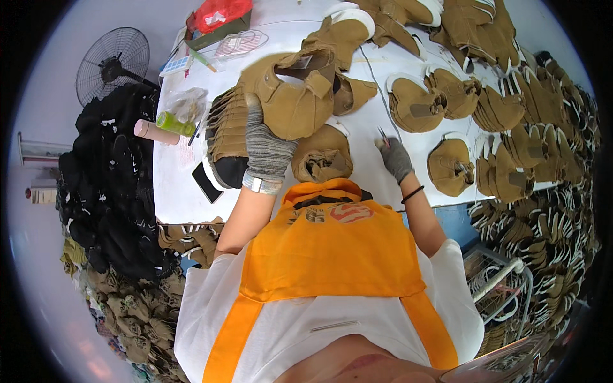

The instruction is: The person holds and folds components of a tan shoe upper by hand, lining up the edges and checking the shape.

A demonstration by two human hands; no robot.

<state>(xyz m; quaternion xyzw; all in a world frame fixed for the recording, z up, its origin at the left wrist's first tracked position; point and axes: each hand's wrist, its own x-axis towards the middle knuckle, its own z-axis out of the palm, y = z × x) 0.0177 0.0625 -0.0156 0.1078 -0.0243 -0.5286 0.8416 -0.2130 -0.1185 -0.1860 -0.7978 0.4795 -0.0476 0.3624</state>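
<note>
My left hand (269,150), in a grey knitted glove, is closed on the edge of a brown shoe upper (290,108), lifted above the table. Its thumb lies along the upper's left side. My right hand (396,159), in a dark glove, hovers a little to the right, its fingers closed round a small pointed tool (382,135) that looks like thread snips. Only the thin tips of that tool show. Another brown upper (323,153) lies close to my body, below the held one. To the left of my left hand is a stack of uppers (225,131).
More brown uppers (416,105) stand in rows across the right of the white table (370,76). On the left lie a phone (207,183), a pink cylinder (156,132) and a green bottle (175,123). A fan (113,67) stands beyond black piles (118,172).
</note>
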